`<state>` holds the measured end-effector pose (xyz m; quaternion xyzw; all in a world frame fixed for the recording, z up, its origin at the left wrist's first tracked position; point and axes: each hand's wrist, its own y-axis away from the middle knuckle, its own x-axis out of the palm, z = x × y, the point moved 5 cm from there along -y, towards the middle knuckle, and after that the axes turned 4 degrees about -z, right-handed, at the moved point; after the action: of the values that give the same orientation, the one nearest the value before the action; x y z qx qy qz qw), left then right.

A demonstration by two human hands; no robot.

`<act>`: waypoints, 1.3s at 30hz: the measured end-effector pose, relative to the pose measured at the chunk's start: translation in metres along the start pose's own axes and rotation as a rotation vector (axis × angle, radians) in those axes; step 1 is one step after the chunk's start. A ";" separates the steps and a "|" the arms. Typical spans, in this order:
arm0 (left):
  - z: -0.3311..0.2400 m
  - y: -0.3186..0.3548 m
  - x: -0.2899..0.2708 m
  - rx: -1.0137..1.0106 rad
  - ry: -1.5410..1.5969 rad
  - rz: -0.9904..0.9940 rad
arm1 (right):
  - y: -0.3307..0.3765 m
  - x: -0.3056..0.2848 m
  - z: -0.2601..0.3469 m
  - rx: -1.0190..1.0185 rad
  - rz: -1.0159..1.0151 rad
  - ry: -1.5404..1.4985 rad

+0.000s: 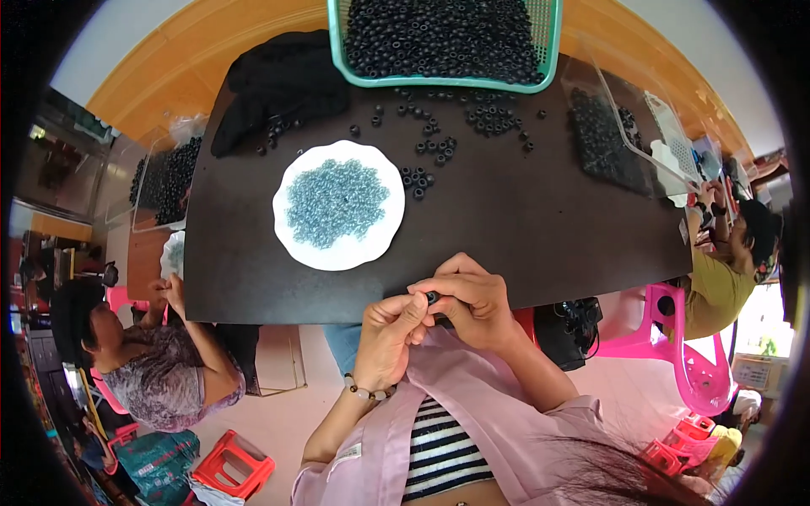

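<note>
At the near edge of the dark table [548, 232], my left hand [390, 331] and my right hand [474, 305] meet. Between their fingertips is a small black round part with a hole [433, 297], pinched from both sides. My fingers partly cover it, and anything smaller in them is too tiny to make out. Just beyond my hands stands a white scalloped plate [337, 260], heaped with small clear bluish pieces [337, 201]. More black round parts [434, 148] lie loose on the tabletop past the plate.
A green-rimmed basket [447, 85] full of black parts stands at the far side, beside a black cloth [283, 84]. Clear bins [612, 139] with black parts stand right and left. People sit at both sides; pink [666, 337] and red stools [232, 464] stand on the floor.
</note>
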<state>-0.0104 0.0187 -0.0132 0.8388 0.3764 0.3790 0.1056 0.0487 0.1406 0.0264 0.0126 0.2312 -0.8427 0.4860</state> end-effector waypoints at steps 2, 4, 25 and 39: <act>0.001 -0.002 0.003 -0.004 -0.009 -0.010 | 0.001 -0.003 -0.001 -0.049 -0.030 0.047; 0.002 -0.005 0.007 -0.040 0.003 -0.003 | 0.002 -0.007 -0.003 -0.040 -0.046 0.077; 0.008 -0.025 -0.018 0.012 0.161 -0.014 | -0.117 -0.320 -0.043 0.086 -0.726 1.077; 0.006 -0.023 -0.016 0.013 0.125 0.014 | -0.129 -0.182 -0.117 -0.167 -0.320 0.910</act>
<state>-0.0257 0.0240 -0.0371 0.8166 0.3789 0.4291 0.0739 0.0142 0.3897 0.0158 0.3051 0.4858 -0.7944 0.1995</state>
